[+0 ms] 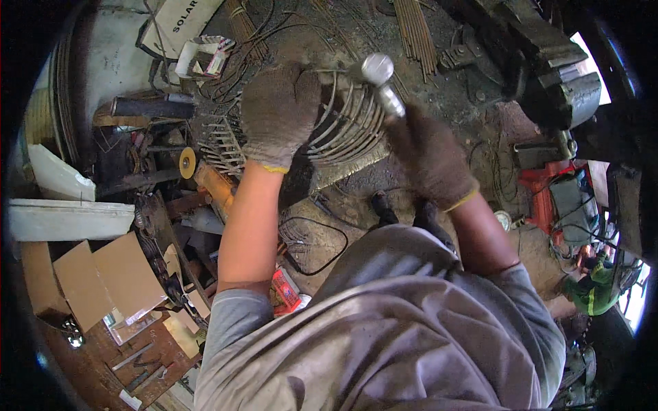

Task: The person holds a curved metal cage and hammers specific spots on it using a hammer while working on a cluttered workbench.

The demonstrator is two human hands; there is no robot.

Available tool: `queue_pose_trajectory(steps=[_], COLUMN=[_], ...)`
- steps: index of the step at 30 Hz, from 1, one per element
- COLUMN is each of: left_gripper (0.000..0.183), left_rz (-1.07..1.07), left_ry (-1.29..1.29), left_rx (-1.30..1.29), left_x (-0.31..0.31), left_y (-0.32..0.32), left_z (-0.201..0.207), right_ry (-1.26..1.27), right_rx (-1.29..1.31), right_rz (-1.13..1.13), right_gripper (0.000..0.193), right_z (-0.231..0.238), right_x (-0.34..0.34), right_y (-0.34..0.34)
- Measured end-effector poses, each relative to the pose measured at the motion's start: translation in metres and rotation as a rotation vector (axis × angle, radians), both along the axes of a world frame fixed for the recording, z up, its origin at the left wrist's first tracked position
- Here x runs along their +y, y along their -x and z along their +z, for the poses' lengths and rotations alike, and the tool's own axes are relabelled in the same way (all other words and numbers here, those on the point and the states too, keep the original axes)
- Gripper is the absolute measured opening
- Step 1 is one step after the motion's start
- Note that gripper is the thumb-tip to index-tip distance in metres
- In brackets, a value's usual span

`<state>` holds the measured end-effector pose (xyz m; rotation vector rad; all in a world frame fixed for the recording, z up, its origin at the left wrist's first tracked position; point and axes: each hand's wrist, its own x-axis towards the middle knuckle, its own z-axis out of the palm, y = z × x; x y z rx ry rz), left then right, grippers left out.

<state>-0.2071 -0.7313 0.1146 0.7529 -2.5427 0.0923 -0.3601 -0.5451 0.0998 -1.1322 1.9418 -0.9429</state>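
My left hand (281,116), in a brown knit glove with a yellow cuff edge, is closed at the left end of a set of curved metal rods (349,123). Its fingertips are hidden beneath the glove's back. The rods bow side by side like ribs above a flat metal piece (353,171). To their right, my right hand (432,154), gloved alike and slightly blurred, grips a hammer (391,101). The hammer's shiny, rounded head is raised over the rods' far right end, apart from them as far as I can see.
Bundles of thin rods (416,31) and loose cables lie on the dark floor ahead. A bench vise (562,82) stands at far right, near a red machine (541,195). Cardboard (120,274), an angle grinder (212,183) and scrap crowd the left. A person in green (593,291) is at right.
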Motion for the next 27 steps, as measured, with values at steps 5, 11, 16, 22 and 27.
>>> queue_pose_trajectory(steps=[5, 11, 16, 22, 27], left_gripper=[0.025, 0.023, 0.023, 0.028, 0.039], left_rz=[0.034, -0.033, 0.033, 0.048, 0.075], left_ry=[0.022, 0.146, 0.014, -0.042, -0.615], left_rx=[-0.022, 0.022, 0.007, 0.006, 0.290], left_x=[0.001, -0.002, 0.005, 0.007, -0.004], left_y=[-0.004, -0.006, -0.003, -0.002, -0.011], left_z=[0.002, -0.008, 0.004, 0.004, 0.020], right_ry=[0.220, 0.319, 0.105, 0.074, 0.110], right_rx=[-0.127, -0.324, -0.283, -0.605, -0.352], right_rz=[-0.085, -0.189, -0.037, -0.315, -0.295], right_gripper=[0.043, 0.049, 0.048, 0.044, 0.041], right_z=[0.022, 0.000, -0.024, -0.040, -0.102], right_x=[0.009, 0.011, 0.002, 0.029, 0.047], right_y=[0.007, -0.010, -0.005, 0.000, 0.006])
